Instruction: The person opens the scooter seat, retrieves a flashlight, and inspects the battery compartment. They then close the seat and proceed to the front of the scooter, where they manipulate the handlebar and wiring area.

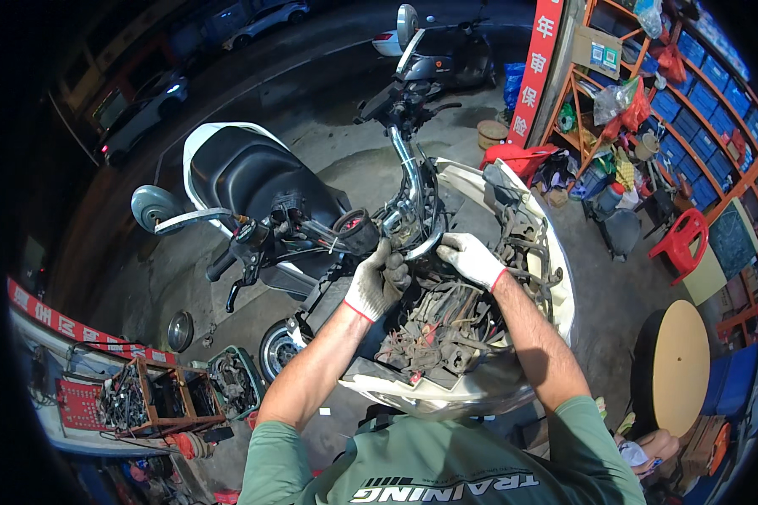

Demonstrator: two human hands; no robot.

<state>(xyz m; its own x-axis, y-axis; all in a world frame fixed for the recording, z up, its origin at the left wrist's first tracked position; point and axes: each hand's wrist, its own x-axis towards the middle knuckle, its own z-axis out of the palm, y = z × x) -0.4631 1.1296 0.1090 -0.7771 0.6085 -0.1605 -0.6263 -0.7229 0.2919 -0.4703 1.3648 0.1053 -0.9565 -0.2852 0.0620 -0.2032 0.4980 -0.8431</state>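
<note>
A scooter stands with its front opened up before me, its black seat (265, 172) to the left and bare handlebar tube (406, 160) at the middle. My left hand (377, 282), in a white glove with grey palm, is closed next to a round black part (355, 233) with red inside. Fingers bent in a pinch, my gloved right hand (473, 259) is beside the lower end of a curved dark cable (429, 244). Whatever either hand grips is too small or hidden to name. Below both hands lies a tangle of wires (442, 332) inside the cream front panel (556, 295).
Left of the column are a mirror (154, 209) and a brake lever (234, 296). A toolbox rack (164, 391) stands at lower left. To the right are a red plastic chair (684, 242), a round tan tabletop (680, 366) and shelves with blue bins (691, 126). Another scooter (451, 63) is parked behind.
</note>
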